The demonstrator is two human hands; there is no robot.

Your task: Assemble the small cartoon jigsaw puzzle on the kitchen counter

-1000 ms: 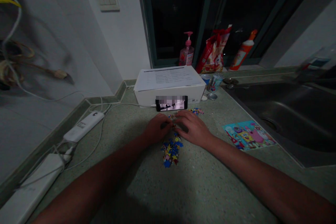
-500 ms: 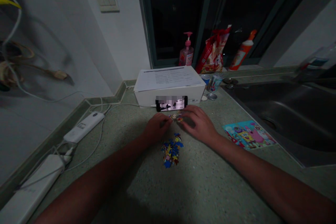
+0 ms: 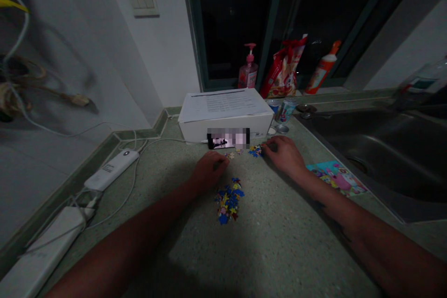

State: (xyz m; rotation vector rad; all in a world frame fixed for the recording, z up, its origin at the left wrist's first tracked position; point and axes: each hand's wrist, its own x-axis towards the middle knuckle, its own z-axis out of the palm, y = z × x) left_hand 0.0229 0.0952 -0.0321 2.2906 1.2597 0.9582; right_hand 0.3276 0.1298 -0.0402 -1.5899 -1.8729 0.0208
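Observation:
Small jigsaw puzzle pieces lie in groups on the counter. My left hand (image 3: 208,168) rests with thumb and fingers pinched beside a few pale pieces (image 3: 231,155) in front of the phone; whatever is in the pinch is too small to see. Farther right, my right hand (image 3: 285,154) has its fingertips drawn together at the edge of a small blue and yellow cluster of puzzle pieces (image 3: 255,150). Its fingers hide what they grip. A larger heap of blue, yellow and red puzzle pieces (image 3: 228,202) lies between my forearms.
A phone (image 3: 228,138) leans on a white box (image 3: 195,129) with papers on top. By my right forearm lies a colourful cartoon picture sheet (image 3: 340,179), next to the sink (image 3: 391,158). Cans (image 3: 287,111) stand behind. A power strip (image 3: 52,237) and cables run along the left.
My right hand has moved right, away from the pieces by my left hand, to the blue and yellow cluster, and its fingers have drawn together. My left hand has barely moved.

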